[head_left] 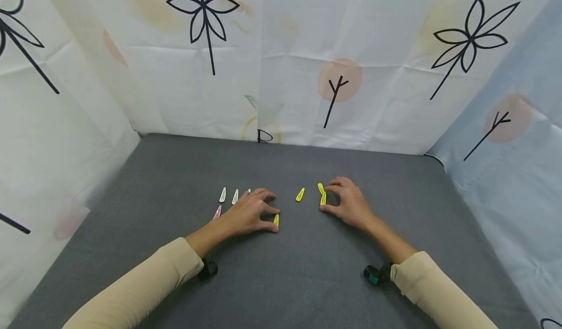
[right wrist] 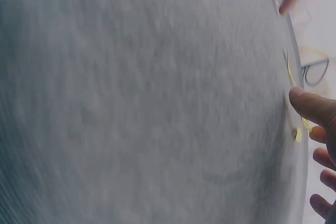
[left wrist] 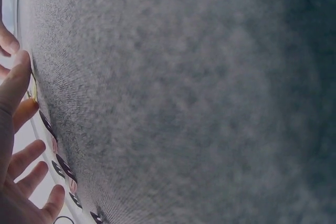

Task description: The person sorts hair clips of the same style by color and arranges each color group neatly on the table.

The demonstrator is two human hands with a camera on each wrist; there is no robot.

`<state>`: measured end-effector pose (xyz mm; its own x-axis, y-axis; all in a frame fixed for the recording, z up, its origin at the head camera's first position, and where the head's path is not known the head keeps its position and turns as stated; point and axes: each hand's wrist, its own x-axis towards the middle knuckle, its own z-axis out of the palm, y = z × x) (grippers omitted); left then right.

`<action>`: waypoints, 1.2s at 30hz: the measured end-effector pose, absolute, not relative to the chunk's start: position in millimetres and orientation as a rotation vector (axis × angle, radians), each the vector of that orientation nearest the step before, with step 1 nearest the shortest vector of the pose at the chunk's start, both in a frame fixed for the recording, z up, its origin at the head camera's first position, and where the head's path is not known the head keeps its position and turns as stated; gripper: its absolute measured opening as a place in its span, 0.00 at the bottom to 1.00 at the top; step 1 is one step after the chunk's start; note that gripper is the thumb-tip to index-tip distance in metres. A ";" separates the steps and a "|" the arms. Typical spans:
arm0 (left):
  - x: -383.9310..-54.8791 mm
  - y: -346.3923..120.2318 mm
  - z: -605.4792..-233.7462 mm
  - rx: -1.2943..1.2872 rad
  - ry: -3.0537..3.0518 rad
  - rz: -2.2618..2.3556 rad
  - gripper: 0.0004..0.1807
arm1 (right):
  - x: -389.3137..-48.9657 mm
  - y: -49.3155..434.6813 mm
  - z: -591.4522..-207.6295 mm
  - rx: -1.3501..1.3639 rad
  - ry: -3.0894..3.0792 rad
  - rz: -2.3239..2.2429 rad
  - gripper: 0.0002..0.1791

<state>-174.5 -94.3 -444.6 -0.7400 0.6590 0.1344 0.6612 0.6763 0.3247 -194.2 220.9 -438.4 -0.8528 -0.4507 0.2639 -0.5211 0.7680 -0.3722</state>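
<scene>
With both forearms laid on the grey mat [head_left: 307, 280], left hand [head_left: 248, 214] rests palm-down, thumb and forefinger pinching a yellow clip [head_left: 276, 220] at its tip; right hand [head_left: 349, 203] sits opp., fingers curled, thumb and fingertips pinching a second yellow clip [head_left: 323, 198], w/ a third yellow clip [head_left: 320, 188] touching just behind it; fourth yellow clip [head_left: 300, 194] lies loose btwn the hands; white clips [head_left: 223, 195] and one pink clip [head_left: 217, 212] lie just beside left hand, outer side; patterned cloth walls [head_left: 307, 75] surround mat.
</scene>
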 end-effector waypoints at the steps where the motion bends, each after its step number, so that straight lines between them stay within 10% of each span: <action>1: -174.5 -94.2 -444.6 -1.129 -2.870 -0.560 0.29 | -192.5 218.4 -437.8 0.783 -2.798 0.669 0.28; 36: -176.3 -94.3 -442.7 -1.144 -2.920 -0.550 0.30 | -158.0 150.6 -435.9 1.100 -2.854 0.748 0.27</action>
